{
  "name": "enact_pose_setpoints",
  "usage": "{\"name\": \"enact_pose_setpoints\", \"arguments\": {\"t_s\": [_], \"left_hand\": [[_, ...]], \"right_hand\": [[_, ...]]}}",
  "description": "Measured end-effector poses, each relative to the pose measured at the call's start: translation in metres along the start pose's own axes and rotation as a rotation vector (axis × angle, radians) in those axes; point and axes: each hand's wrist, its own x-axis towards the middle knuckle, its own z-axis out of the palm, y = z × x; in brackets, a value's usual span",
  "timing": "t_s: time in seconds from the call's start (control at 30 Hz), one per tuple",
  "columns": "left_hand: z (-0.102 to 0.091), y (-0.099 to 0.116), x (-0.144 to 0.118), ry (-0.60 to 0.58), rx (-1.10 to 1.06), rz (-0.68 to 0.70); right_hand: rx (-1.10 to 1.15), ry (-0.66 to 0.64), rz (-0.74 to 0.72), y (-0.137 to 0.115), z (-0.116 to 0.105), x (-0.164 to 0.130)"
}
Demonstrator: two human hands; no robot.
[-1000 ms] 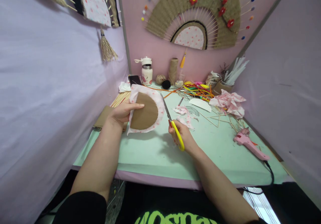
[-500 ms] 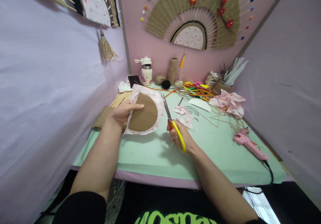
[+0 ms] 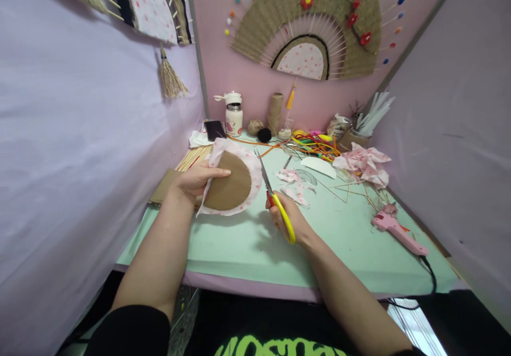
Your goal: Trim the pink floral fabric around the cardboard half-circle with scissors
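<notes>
A half-round piece of brown cardboard [image 3: 233, 185] lies against a larger piece of white fabric with pink spots [image 3: 253, 164], whose border shows all round the curve. My left hand [image 3: 197, 178] pinches both at the straight side, thumb across the cardboard and the other fingers hidden behind. In my right hand [image 3: 289, 215] are scissors [image 3: 285, 220] with yellow and red handles. Their blades point up and away, just right of the fabric's curved edge, slightly parted at the tips and apart from the cloth.
Fabric scraps [image 3: 295, 193], a protractor [image 3: 306, 176] and a white paper half-round [image 3: 318, 167] lie beyond my right hand. A pink glue gun [image 3: 399, 233] rests at the right with its cord over the edge. An open-lidded bottle [image 3: 233, 119] and twine spool [image 3: 275, 112] stand behind.
The cardboard and fabric have tilted and lowered slightly at the top. The scissors have shifted a little, their tips moving slightly left. Both hands keep their hold.
</notes>
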Motion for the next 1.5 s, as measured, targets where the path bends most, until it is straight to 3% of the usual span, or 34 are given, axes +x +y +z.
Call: {"name": "enact_pose_setpoints", "arguments": {"t_s": [0.83,1.1,1.5], "left_hand": [[-0.0019,0.0009,-0.0026,-0.019,-0.035,0.006],[-0.0039,-0.001,-0.0025,-0.01,-0.036,0.008],[-0.0026,0.0002,-0.0016,-0.05,0.016,-0.028]], "right_hand": [[0.042,0.058,0.054,0.0044,0.0035,0.0024],[-0.026,-0.007,-0.058,-0.0029,0.0013,0.0016],[0.002,-0.058,-0.006,0.0,0.0003,0.0011]]}}
